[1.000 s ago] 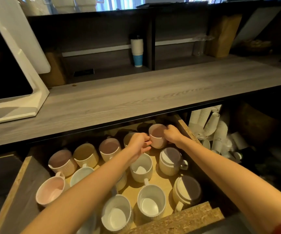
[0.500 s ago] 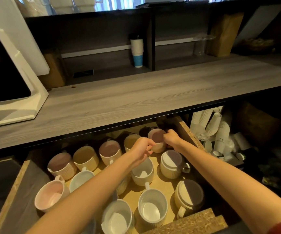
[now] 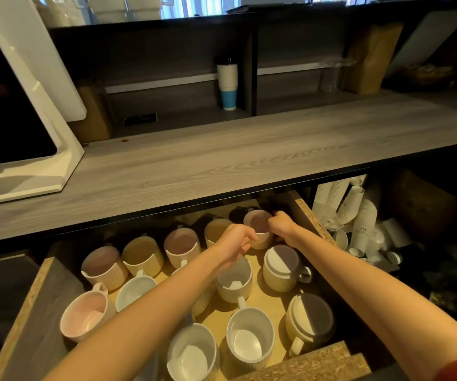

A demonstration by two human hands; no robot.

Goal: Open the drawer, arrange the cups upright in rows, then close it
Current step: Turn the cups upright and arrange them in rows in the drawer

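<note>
The drawer (image 3: 33,295) stands pulled out below the counter, with several ribbed mugs in it. Most stand upright in rough rows. Two cream mugs at the right, one (image 3: 282,266) behind the other (image 3: 308,323), rest upside down. At the back right stands an upright pink mug (image 3: 258,225). My right hand (image 3: 282,225) grips its right side. My left hand (image 3: 235,243) hovers loosely curled just left of it and holds nothing that I can see; my left forearm hides part of the middle mugs.
A grey wooden counter (image 3: 221,160) overhangs the drawer's back. A white appliance (image 3: 21,111) sits at its left, stacked paper cups (image 3: 227,86) on the shelf behind. Many white paper cups (image 3: 353,213) fill the compartment right of the drawer. The drawer's chipboard front edge (image 3: 312,364) is nearest me.
The pink mug has moved toward the back right corner of the drawer with my right hand. My left hand has come off it and drawn slightly back.
</note>
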